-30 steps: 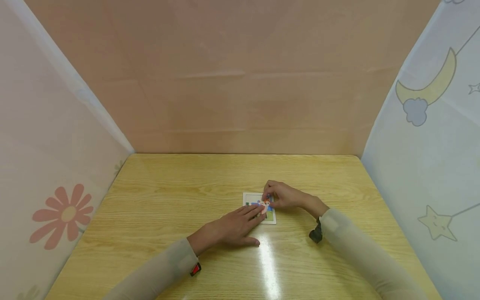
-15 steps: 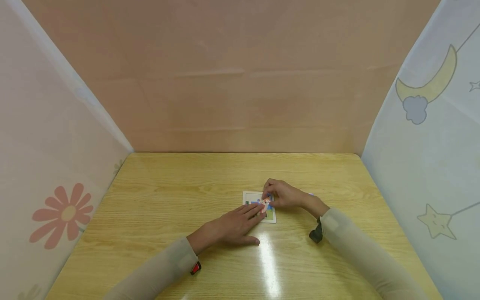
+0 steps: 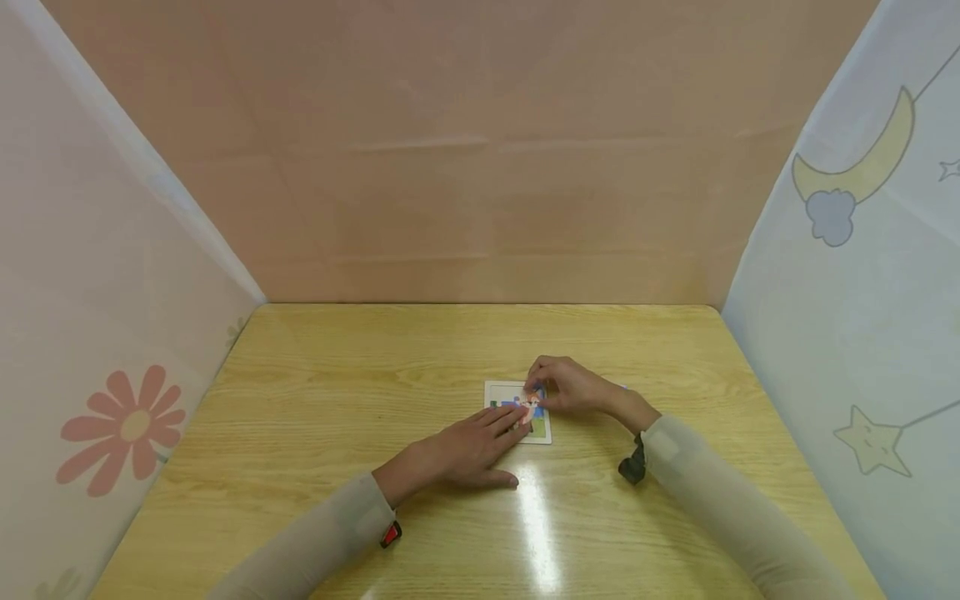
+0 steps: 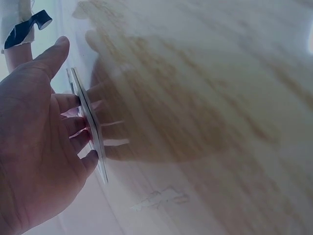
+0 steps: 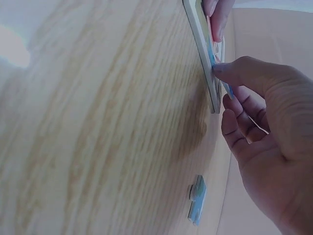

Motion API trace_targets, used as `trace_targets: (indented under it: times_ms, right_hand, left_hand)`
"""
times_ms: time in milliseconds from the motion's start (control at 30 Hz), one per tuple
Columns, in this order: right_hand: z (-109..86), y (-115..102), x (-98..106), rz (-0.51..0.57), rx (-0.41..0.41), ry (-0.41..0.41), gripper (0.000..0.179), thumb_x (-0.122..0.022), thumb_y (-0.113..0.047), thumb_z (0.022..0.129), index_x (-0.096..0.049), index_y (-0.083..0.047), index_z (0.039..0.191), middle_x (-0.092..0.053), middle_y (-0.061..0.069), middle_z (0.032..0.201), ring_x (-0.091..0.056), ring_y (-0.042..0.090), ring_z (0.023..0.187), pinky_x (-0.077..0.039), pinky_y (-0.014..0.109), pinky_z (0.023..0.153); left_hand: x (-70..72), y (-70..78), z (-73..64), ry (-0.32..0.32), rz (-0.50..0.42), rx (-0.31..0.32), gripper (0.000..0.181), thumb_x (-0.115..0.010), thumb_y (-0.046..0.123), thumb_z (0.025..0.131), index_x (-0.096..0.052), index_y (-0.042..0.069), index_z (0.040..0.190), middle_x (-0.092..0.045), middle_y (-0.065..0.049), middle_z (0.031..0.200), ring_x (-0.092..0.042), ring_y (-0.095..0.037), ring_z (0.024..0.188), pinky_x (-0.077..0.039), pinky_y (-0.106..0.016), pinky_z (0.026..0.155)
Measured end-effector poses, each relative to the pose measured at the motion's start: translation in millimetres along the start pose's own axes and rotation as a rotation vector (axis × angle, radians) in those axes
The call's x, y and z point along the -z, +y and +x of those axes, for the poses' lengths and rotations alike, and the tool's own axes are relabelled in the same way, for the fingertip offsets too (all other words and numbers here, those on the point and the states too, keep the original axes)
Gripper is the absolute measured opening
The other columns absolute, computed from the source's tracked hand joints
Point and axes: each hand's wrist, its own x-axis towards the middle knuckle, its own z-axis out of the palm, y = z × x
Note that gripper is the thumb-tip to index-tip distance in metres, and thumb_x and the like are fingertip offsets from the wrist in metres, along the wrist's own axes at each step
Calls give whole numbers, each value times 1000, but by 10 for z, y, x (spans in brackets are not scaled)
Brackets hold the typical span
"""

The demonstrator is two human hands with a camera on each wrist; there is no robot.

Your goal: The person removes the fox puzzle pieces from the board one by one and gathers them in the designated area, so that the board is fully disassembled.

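A small jigsaw puzzle in a white-rimmed board (image 3: 540, 433) lies near the middle of the table, its picture partly hidden by both hands. My left hand (image 3: 480, 450) rests on its near left part with extended fingers; in the left wrist view the fingertips touch the board's (image 4: 88, 117) face. At the upper right of the board, my right hand (image 3: 566, 385) pinches a blue-edged puzzle piece (image 5: 228, 89) between thumb and fingers. The right wrist view shows this piece tilted up from the board (image 5: 200, 49). How well it fits its neighbours cannot be seen.
A loose blue puzzle piece (image 5: 197, 200) lies on the wooden table (image 3: 360, 350) beside the board, mostly hidden behind the right wrist in the head view. A brown backdrop (image 3: 487, 208) stands behind the table, with patterned cloth walls (image 3: 817, 333) at both sides.
Both hands keep nearly the same places on the puzzle. The head view has shifted very slightly, and a bit of the loose blue piece now shows behind the right wrist.
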Motion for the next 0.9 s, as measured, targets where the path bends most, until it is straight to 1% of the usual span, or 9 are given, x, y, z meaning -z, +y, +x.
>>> trace_targets:
  times_ms: [300,433,667,767,900]
  right_hand:
    - [-6,34,8,-16,-24,4,24,-83,-6,90,-78,-5,113,-70,5,117,-68,25,112,-57,47,101]
    - [-28,43,-8,-10,-20,24,23,-83,-6,91,-78,-5,114,-70,5,117,-68,26,111,-58,48,100]
    - [-62,25,9,2,-17,76,23,-79,0,89,-80,-6,112,-71,3,116,-68,25,110,-58,48,98]
    - [-80,16,34,10,-7,95,22,-79,1,89,-80,-5,110,-71,3,115,-69,23,107,-59,47,94]
    - [-111,16,58,17,16,111,22,-80,2,88,-80,-5,109,-71,5,113,-68,22,101,-61,45,84]
  left_hand:
    - [37,12,-11,-9,-20,3,88,-43,65,107,-14,13,172,-7,-9,179,-10,-27,165,-17,-44,132]
    - [42,22,-12,-10,-20,3,88,-45,65,107,-16,13,171,-8,-9,179,-12,-27,164,-19,-44,132]
    - [29,6,-12,-1,-43,3,88,-46,64,107,-15,13,171,-7,-9,179,-11,-27,165,-17,-45,133]
    - [20,1,-12,2,-44,5,88,-46,64,107,-15,13,172,-7,-9,179,-11,-27,165,-17,-44,133]
    - [26,5,-12,1,-43,-4,88,-46,64,107,-15,12,171,-7,-10,179,-11,-28,165,-18,-45,132]
